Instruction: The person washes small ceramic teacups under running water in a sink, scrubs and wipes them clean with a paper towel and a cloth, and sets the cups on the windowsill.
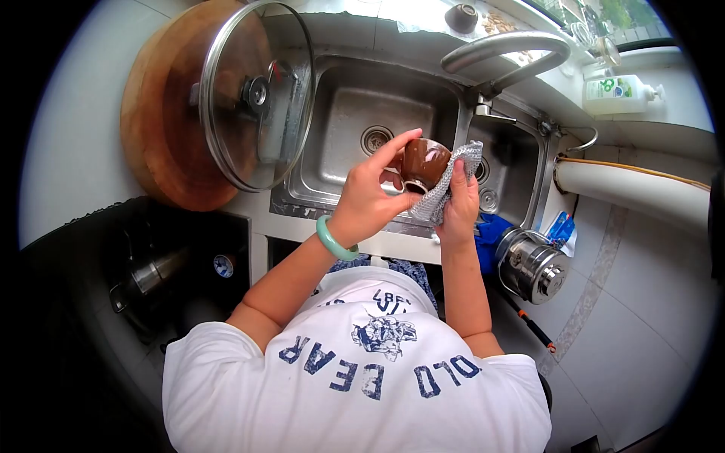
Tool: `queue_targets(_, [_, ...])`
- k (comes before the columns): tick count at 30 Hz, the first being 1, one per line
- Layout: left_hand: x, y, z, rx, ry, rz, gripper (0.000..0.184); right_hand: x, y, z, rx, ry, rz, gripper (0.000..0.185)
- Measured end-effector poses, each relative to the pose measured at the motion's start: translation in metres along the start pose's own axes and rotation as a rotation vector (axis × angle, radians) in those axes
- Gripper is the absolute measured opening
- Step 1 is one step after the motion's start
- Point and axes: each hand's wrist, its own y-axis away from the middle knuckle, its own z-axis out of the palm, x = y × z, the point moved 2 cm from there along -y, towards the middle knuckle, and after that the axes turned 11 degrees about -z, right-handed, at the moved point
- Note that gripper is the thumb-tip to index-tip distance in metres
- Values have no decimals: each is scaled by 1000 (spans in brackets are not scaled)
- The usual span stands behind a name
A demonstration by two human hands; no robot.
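A small glossy brown cup [427, 161] is tilted above the front edge of the double steel sink [326, 113]. My left hand [368, 181], with a pale green bangle at the wrist, grips the cup by its rim and base. On the other side, my right hand [459, 204] is closed on a grey mesh dishcloth [445, 189], which lies against the cup's side. The curved faucet [506, 45] stands behind the sink, away from both hands.
At the left, a glass lid [257, 143] leans over a thick round wooden board [162, 113]. Another small brown cup [461, 17] sits on the back ledge. A white pump bottle [619, 95] lies at the right. Below stands a steel canister [535, 266].
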Motion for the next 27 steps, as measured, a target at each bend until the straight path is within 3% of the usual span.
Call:
queue_targets(3, [1,0,4,-62,221,-13,74,1,3,-5,-18,-5,3,28])
queue_targets(5, [5,3,6,-157,547,-154,78,-1,2,-7,-28,3,8,27])
queue_targets(6, [5,3,6,-156,547,-154,78,-3,2,-8,-46,-6,26,26])
queue_targets(11, [7,3,4,-134,231,-28,80,-5,-4,-10,-93,6,80,21])
queue_targets(18, [6,0,2,-92,77,15,82,-3,-7,-7,-78,0,97,21])
queue_targets(20, [8,-3,-3,-35,-325,274,84,-5,-7,-10,-137,18,71,23])
queue_targets(21, [12,-3,-3,-35,-325,274,84,-5,-7,-13,-137,18,71,23])
queue_targets(23, [19,-4,-4,-115,230,75,87,-4,-7,-18,-172,61,48,24])
queue_targets(27, [3,-4,1,-29,418,-70,89,0,-3,-10,-59,2,-25,23])
